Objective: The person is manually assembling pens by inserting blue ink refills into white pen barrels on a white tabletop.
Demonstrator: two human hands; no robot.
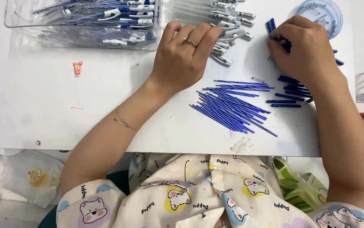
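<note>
Blue pen tips [284,44] are pinched under the curled fingers of the right hand [302,48], at 1 o'clock on the white table [42,97]. The left hand [184,57], ring on 1 finger, lies palm down with fingers bent onto the clear pen barrels [228,42] at 12 o'clock; whether it grips 1 I cannot tell. Blue refills [232,107] fan out at 5 o'clock from it. A clear bin of finished pens [93,21] sits at 10 o'clock.

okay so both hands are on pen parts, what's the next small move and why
Probably the left hand should lift one clear pen barrel from the pile under its fingers, since the right hand is already picking at the small blue caps.
</note>
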